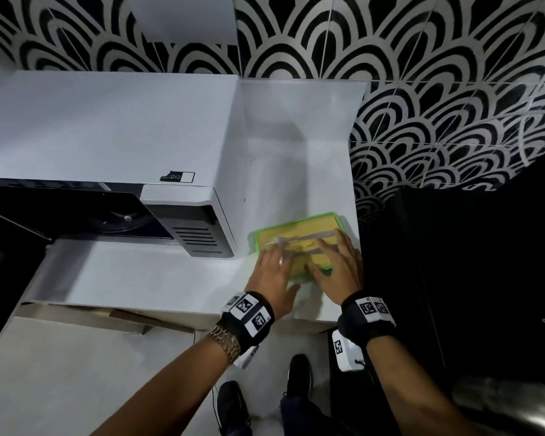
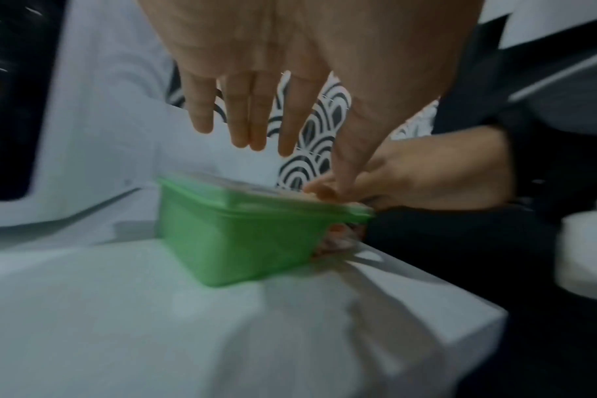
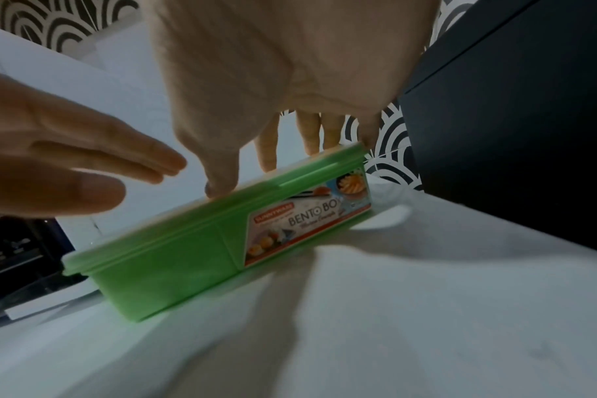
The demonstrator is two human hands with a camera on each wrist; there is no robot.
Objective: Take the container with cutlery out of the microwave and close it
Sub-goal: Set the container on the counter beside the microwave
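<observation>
A green bento box [image 1: 299, 231] stands on the white counter [image 1: 139, 278] just right of the microwave [image 1: 107, 127], with its lid on. White cutlery [image 1: 296, 239] shows at the top under the hands. My left hand [image 1: 272, 265] hovers over the box's left part with straight fingers [image 2: 256, 115], its thumb reaching down to the lid edge. My right hand [image 1: 337, 262] lies flat on the right part; its thumb [image 3: 218, 185] presses the near rim of the box [image 3: 174, 255]. The box's near side [image 2: 239, 242] is blurred in the left wrist view.
The microwave's cavity [image 1: 117, 215] stands open, with the turntable visible inside. The box sits close to the counter's right edge, beside a black cabinet [image 1: 453, 262]. Patterned black-and-white tiles [image 1: 390, 42] cover the wall behind.
</observation>
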